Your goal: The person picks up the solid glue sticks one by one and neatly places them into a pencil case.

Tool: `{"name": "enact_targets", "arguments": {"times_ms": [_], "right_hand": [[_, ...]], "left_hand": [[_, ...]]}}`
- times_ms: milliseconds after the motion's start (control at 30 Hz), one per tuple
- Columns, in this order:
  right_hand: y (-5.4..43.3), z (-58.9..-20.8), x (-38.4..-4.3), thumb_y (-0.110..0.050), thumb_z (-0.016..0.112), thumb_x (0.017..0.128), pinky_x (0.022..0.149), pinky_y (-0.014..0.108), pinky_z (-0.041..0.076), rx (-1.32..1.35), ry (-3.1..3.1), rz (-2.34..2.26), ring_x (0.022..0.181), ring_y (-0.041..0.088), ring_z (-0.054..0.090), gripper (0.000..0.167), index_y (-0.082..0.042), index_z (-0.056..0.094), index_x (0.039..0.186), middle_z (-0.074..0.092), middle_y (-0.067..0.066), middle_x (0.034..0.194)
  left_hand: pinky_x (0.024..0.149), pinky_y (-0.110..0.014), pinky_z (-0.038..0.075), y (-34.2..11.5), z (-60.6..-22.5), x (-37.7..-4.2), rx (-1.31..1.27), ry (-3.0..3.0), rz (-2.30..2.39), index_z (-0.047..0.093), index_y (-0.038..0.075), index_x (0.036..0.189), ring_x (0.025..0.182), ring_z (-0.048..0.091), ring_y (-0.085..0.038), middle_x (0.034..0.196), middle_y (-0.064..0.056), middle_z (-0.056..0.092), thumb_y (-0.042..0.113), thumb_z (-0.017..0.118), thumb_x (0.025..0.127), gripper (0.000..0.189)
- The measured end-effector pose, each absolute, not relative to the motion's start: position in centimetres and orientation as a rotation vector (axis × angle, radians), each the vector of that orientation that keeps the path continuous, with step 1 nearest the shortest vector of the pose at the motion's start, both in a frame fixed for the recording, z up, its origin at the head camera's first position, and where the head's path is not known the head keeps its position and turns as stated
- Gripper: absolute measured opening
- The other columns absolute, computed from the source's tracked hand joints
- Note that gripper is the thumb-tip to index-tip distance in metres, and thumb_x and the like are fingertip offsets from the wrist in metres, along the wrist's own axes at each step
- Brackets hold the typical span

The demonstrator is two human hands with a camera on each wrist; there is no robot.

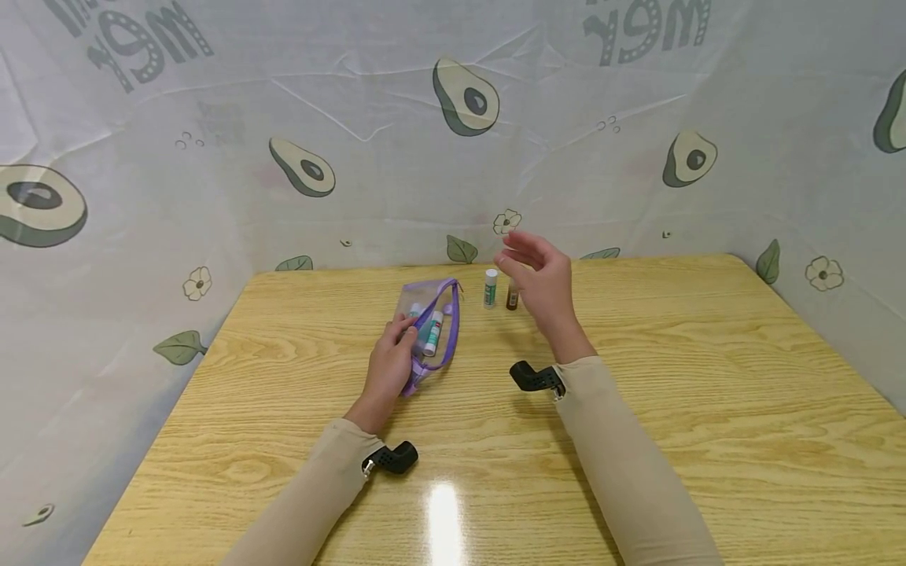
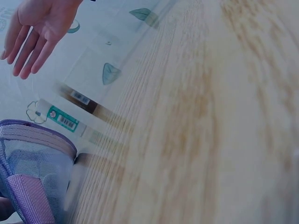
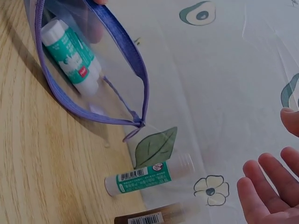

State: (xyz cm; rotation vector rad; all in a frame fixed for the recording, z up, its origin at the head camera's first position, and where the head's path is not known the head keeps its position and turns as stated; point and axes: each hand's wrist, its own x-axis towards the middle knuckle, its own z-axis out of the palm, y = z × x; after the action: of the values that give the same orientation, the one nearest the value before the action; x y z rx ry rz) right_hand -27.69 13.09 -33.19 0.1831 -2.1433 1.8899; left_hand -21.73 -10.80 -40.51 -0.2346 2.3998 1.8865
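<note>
My left hand (image 1: pixel 391 358) grips the left side of a purple-edged mesh zipper pouch (image 1: pixel 454 334), whose zipped mouth gapes toward the right. Inside the pouch lie green-and-white glue sticks (image 3: pixel 70 56). Just right of it a green-and-white glue stick (image 1: pixel 491 288) stands upright on the table. Beside that one stands a dark brown tube (image 1: pixel 512 297) with a barcode label, its top partly covered by my right hand in the head view. My right hand (image 1: pixel 541 279) hovers above and right of the tube, fingers apart and holding nothing, as the left wrist view also shows its bare palm (image 2: pixel 49 21).
The wooden table (image 1: pixel 679 393) reaches back to a pale cloth (image 1: pixel 396 212) printed with avocados, leaves and flowers, which hangs behind and at both sides. A black wrist camera (image 1: pixel 534 377) juts from the right sleeve, and another black camera (image 1: pixel 396 457) from the left sleeve.
</note>
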Motion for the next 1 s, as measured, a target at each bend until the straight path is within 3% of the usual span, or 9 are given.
{"name": "enact_targets", "arguments": {"times_ms": [367,600,1000], "right_hand": [[14.4,-32.5,-28.1,-0.019,0.077,0.099,0.101,0.024,0.054,0.095,-2.122,1.877,0.131,0.025,0.066,0.048,-0.01,0.065,0.144,0.068,0.012,0.145],[14.8,-32.5,-28.1,-0.021,0.077,0.099,0.112,0.036,0.054,0.059,-2.118,1.891,0.14,0.025,0.061,0.05,-0.011,0.063,0.146,0.064,0.013,0.15],[15.0,-33.5,-28.8,-0.02,0.076,0.099,0.117,0.039,0.052,0.016,-2.131,1.9,0.145,0.03,0.055,0.054,-0.01,0.06,0.15,0.062,0.01,0.153]], "left_hand": [[0.137,-0.053,0.01,-10.9,-40.0,-21.6,-0.228,2.372,1.904,0.051,0.016,0.158,0.169,0.007,-0.028,0.179,0.0,0.02,0.034,0.044,0.114,0.048],[0.137,-0.052,0.009,-10.9,-39.8,-21.6,-0.223,2.357,1.913,0.05,0.016,0.159,0.169,0.005,-0.027,0.18,0.001,0.019,0.034,0.044,0.114,0.048],[0.137,-0.052,0.009,-10.9,-39.9,-21.7,-0.248,2.349,1.902,0.052,0.016,0.157,0.169,0.006,-0.025,0.179,0.004,0.022,0.034,0.044,0.114,0.048]]}}
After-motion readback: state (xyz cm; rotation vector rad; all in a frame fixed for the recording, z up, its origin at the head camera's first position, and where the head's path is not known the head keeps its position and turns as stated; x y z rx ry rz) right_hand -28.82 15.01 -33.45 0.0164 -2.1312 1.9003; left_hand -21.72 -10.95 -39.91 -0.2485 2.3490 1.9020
